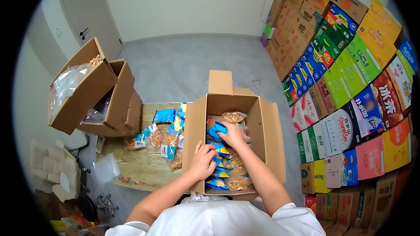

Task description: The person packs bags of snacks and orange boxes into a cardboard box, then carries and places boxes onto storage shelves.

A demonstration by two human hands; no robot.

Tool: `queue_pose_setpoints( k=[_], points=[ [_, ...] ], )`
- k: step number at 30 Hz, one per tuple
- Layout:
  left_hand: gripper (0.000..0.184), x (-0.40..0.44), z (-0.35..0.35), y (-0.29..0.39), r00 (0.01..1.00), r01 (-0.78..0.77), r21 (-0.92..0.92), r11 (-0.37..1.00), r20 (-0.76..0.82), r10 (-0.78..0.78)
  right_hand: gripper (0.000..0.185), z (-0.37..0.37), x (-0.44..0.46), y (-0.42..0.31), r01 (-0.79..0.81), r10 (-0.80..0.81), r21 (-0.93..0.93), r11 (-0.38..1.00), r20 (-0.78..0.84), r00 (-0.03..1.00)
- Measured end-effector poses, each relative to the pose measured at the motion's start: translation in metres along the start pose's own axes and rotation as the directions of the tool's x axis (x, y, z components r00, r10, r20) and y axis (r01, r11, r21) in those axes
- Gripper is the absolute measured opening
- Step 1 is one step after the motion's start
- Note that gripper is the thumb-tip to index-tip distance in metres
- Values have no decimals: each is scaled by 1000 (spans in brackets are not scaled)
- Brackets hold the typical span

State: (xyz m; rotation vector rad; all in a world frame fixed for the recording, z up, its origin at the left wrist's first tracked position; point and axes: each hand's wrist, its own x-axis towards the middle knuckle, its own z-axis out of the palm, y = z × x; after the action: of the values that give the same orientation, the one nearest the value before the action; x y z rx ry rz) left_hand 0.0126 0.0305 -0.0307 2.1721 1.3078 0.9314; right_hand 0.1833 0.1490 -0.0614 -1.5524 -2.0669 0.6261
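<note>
An open cardboard box [272,135] stands in front of me, its flaps folded outward. Inside, a column of blue snack packets [216,184] lines the left side, beside clear bags of nuts [238,182] on the right. My right hand [232,136] is inside the box, closed on a blue snack packet [215,131] near the far left. My left hand [202,161] lies across the box's left edge with fingers stretched out, their tips near the blue packets; I see nothing held in it.
Left of the box, more blue packets [164,116] and bags of nuts [169,140] lie on a worn table [151,166]. Tilted cardboard boxes [85,91] with plastic liners stand at its far left. Stacked cartons [341,74] fill the right side. A cream chair [54,166] stands left.
</note>
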Motion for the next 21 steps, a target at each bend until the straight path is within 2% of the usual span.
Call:
queue_pose_setpoints(
  k=[3, 8, 10, 14, 16, 17, 19, 21],
  points=[
    [22, 0, 3, -3, 1000, -2, -32, 999, -20, 1, 35, 19, 0, -9, 9, -8, -188, 982, 4, 1000],
    [23, 0, 4, -2, 999, -4, -61, 998, -36, 1, 33, 45, -1, 2, 129, -112, -233, 964, 83, 990],
    [21, 0, 4, -2, 1000, 7, -57, 998, -28, -9, 34, 57, 0, 13, 252, -222, -334, 908, 126, 967],
    [18, 1, 3, -2, 1000, 7, -49, 999, -5, -7, 36, 74, 6, 27, 285, -240, -393, 874, 160, 957],
    [21, 1, 6, -1, 1000, 10, -58, 998, -18, -11, 39, 54, 11, 15, 236, -74, -422, 875, 366, 928],
    [23, 1, 5, -2, 1000, 4, -62, 998, -26, -6, 39, 52, 15, 13, 240, -78, -419, 876, 369, 926],
    [23, 1, 4, 0, 1000, 10, -63, 998, -23, -12, 49, 47, 24, 12, 191, 55, -364, 912, 569, 821],
    [23, 2, 4, 0, 1000, 16, -64, 998, -11, -16, 55, 47, 30, 13, 193, 65, -348, 917, 610, 790]
  ],
)
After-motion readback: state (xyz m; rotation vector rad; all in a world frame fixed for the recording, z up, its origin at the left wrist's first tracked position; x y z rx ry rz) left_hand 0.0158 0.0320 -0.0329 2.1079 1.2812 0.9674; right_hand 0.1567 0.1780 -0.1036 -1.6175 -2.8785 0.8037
